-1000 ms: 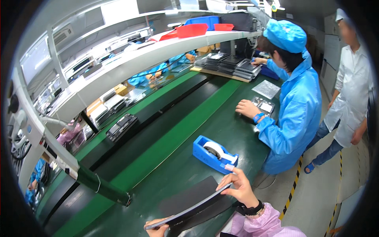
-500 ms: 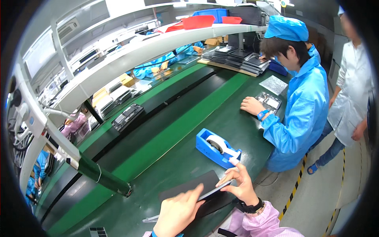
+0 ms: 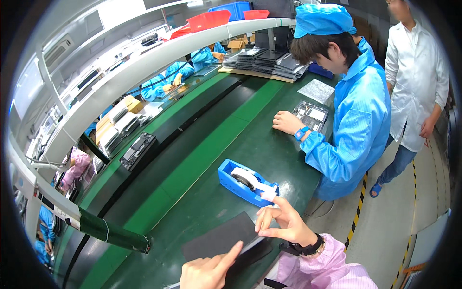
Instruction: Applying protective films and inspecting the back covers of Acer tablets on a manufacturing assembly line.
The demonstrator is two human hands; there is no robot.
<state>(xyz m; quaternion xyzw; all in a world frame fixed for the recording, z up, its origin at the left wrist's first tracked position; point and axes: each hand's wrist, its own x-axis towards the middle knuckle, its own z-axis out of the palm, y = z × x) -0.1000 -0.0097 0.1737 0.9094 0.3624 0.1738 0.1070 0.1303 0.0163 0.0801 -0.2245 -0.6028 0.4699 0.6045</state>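
Observation:
My right hand [image 3: 288, 225] pinches the far end of a thin, dark, flat panel [image 3: 250, 246] between thumb and fingers. Its raised index finger has something white over the tip, beside the blue tape dispenser [image 3: 248, 189] with its white roll. At the panel's other end is my left hand [image 3: 207, 272], index finger stretched along the edge and the other fingers curled; its thumb is hidden. The panel is tilted, with its pale edge showing. Just beyond it, a dark grey flat sheet [image 3: 214, 237] lies on the green table.
A co-worker in blue [image 3: 356, 120] works at the right on an opened laptop base [image 3: 312, 115]. Another laptop part [image 3: 138, 151] rests on the dark conveyor belt [image 3: 168, 154]. A green post [image 3: 113, 231] rises at left. Stacked flat panels [image 3: 264, 62] stand at the far end.
The whole view has shifted, so the scene sits further left. My left hand has moved lower in the picture, and the panel's edge shows less between my hands.

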